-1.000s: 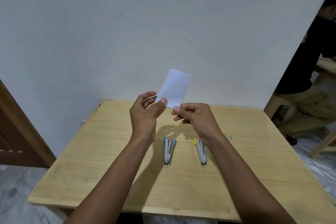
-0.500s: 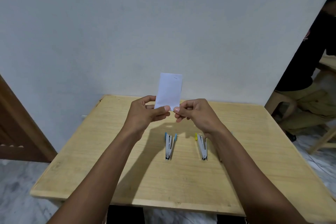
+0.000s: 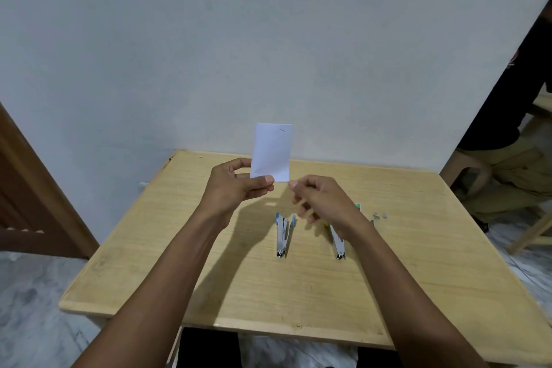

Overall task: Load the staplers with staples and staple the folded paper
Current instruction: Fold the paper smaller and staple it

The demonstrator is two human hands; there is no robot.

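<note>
Far left, the wooden door [image 3: 33,188] stands against the pale wall. My left hand [image 3: 236,185] is up over the back half of the wooden table [image 3: 143,263], with thumb and curled fingers pinching the lower left corner of the folded paper [image 3: 272,152]. The paper stands upright in the air, white, with one staple [image 3: 283,130] showing as a short dark line near its top right corner. Below it on the table lies the blue-handled stapler [image 3: 283,234], metal nose toward me. My right hand [image 3: 325,200] hovers just right of the paper, its fingers loosely curled and gripping nothing. The fingertips sit right beside the paper's lower right corner, and I cannot tell if they touch it. My wrist partly covers the yellow-handled stapler [image 3: 339,245], which lies well apart from the blue one. Further right are a small green item [image 3: 357,206], too blurred to name, and some loose staple strips [image 3: 379,216]. At the far right, a person [image 3: 513,158] sits on a stool.
</note>
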